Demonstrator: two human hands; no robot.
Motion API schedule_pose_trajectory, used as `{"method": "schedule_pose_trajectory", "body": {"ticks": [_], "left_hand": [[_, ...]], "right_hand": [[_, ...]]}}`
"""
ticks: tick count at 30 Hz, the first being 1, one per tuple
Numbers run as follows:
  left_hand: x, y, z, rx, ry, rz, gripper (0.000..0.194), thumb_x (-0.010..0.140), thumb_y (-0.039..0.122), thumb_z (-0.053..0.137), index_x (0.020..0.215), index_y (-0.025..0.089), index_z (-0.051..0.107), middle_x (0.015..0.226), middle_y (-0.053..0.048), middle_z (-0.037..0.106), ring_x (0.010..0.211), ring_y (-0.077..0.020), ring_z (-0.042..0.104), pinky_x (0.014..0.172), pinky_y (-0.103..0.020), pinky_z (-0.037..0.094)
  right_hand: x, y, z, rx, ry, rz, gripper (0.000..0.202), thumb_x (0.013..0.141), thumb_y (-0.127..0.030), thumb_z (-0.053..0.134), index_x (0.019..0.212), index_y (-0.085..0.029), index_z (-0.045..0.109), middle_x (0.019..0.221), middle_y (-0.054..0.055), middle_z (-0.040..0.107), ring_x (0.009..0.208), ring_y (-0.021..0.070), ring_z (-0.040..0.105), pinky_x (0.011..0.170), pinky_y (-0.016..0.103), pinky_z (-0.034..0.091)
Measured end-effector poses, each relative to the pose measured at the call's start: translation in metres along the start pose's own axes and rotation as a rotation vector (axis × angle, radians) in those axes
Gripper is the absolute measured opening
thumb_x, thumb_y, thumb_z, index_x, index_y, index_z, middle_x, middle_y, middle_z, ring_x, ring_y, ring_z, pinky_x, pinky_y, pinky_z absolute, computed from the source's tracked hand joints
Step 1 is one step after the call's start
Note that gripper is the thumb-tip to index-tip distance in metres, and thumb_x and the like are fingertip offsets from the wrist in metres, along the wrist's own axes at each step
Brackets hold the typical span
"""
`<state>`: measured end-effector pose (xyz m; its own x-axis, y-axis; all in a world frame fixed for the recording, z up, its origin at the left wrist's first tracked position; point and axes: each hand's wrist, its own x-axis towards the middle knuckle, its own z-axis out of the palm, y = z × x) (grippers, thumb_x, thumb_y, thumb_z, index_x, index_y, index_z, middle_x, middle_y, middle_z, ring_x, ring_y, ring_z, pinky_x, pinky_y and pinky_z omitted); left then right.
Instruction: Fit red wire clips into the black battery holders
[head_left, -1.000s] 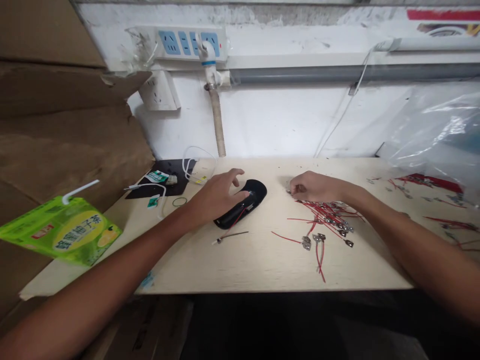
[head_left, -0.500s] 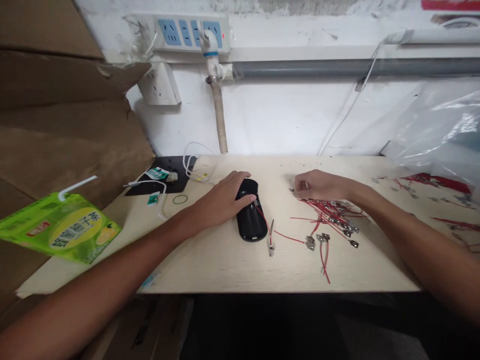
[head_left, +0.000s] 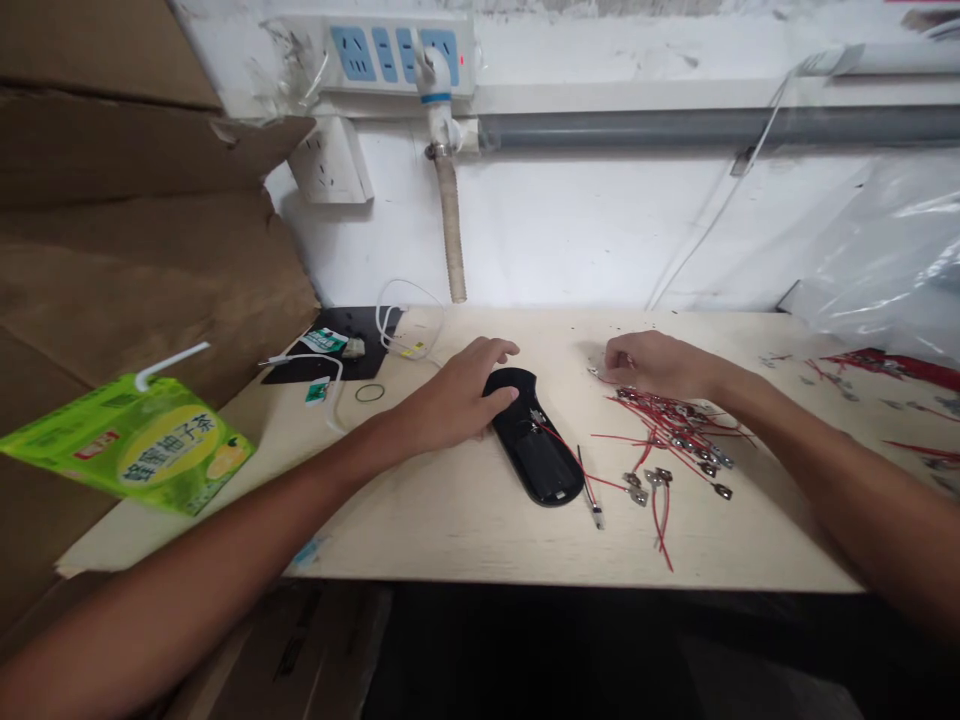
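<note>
My left hand (head_left: 469, 395) is at the upper left of a black plastic housing (head_left: 551, 465), its thumb over the rim and lower fingers curled at the left edge; the index finger stretches free. A metal battery contact (head_left: 537, 418) sits inside the housing, and a red wire runs from it over the right edge to another metal end (head_left: 598, 516). My right hand (head_left: 649, 365) has curled fingers at the upper left of a pile of red wires (head_left: 660, 420) with metal contacts. A small contact (head_left: 593, 373) shows beside its fingertips; what they pinch is hidden.
A green drink carton (head_left: 142, 440) with a straw stands at the left beside cardboard (head_left: 150, 240). A white cable (head_left: 337, 385) and a black sheet (head_left: 360, 335) lie behind my left forearm. More red wires (head_left: 862, 360) and a clear plastic bag (head_left: 892, 250) are at the right.
The black housing has turned, its near end swinging right, and its hollow inside now faces up more. My left index finger has come off it. My right hand stays by the wire pile.
</note>
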<state>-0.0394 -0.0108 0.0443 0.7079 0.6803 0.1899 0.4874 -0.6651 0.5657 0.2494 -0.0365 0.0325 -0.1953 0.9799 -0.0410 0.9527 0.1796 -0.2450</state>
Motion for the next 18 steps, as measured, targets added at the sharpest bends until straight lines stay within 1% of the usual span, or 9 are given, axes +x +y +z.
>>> {"method": "schedule_pose_trajectory", "body": {"ticks": [3, 5, 10, 14, 16, 18], "left_hand": [[0.001, -0.001, 0.0, -0.109, -0.025, -0.002, 0.031, 0.085, 0.022, 0.047, 0.116, 0.02, 0.046, 0.126, -0.01, 0.051, 0.057, -0.0066, 0.06, 0.057, -0.027, 0.054], [0.001, -0.002, -0.001, -0.138, -0.031, -0.016, 0.03, 0.085, 0.021, 0.047, 0.115, 0.019, 0.046, 0.125, -0.01, 0.051, 0.052, -0.0056, 0.059, 0.059, -0.029, 0.054], [0.002, -0.001, -0.001, -0.131, -0.034, -0.023, 0.03, 0.084, 0.021, 0.049, 0.114, 0.018, 0.047, 0.125, -0.01, 0.052, 0.051, -0.0057, 0.06, 0.065, -0.032, 0.056], [0.002, -0.002, 0.0, -0.141, -0.035, -0.011, 0.03, 0.084, 0.022, 0.05, 0.113, 0.018, 0.048, 0.124, -0.01, 0.052, 0.051, -0.0047, 0.057, 0.053, -0.026, 0.052], [0.002, -0.002, 0.0, -0.109, -0.016, 0.001, 0.029, 0.083, 0.022, 0.051, 0.112, 0.018, 0.048, 0.122, -0.009, 0.053, 0.054, -0.0051, 0.056, 0.051, -0.024, 0.051], [0.002, -0.002, 0.0, -0.037, 0.028, 0.015, 0.028, 0.083, 0.022, 0.052, 0.111, 0.018, 0.05, 0.119, -0.008, 0.054, 0.062, -0.0074, 0.057, 0.056, -0.025, 0.052]], "right_hand": [[0.001, -0.001, 0.004, -0.01, -0.009, 0.008, 0.009, 0.083, -0.024, 0.048, 0.076, -0.019, 0.05, 0.078, 0.006, 0.06, 0.067, 0.0181, 0.052, 0.06, 0.031, 0.036], [0.001, -0.002, 0.005, -0.004, -0.009, -0.003, 0.008, 0.084, -0.023, 0.047, 0.077, -0.019, 0.05, 0.078, 0.007, 0.061, 0.068, 0.018, 0.052, 0.06, 0.03, 0.036], [-0.001, -0.003, 0.003, 0.0, -0.038, -0.027, 0.013, 0.084, -0.03, 0.05, 0.079, -0.019, 0.054, 0.079, 0.006, 0.062, 0.067, 0.0186, 0.053, 0.059, 0.03, 0.036], [-0.002, -0.004, 0.004, -0.035, -0.04, -0.056, 0.008, 0.083, -0.023, 0.048, 0.076, -0.019, 0.051, 0.079, 0.006, 0.061, 0.067, 0.0187, 0.052, 0.06, 0.031, 0.035], [-0.003, -0.006, 0.002, -0.04, 0.0, -0.053, 0.005, 0.082, -0.021, 0.047, 0.079, -0.019, 0.05, 0.083, 0.007, 0.06, 0.07, 0.0187, 0.052, 0.062, 0.031, 0.035], [-0.005, -0.01, -0.002, 0.043, 0.093, -0.066, 0.004, 0.082, -0.019, 0.046, 0.081, -0.019, 0.05, 0.084, 0.006, 0.059, 0.072, 0.0184, 0.051, 0.063, 0.031, 0.036]]}}
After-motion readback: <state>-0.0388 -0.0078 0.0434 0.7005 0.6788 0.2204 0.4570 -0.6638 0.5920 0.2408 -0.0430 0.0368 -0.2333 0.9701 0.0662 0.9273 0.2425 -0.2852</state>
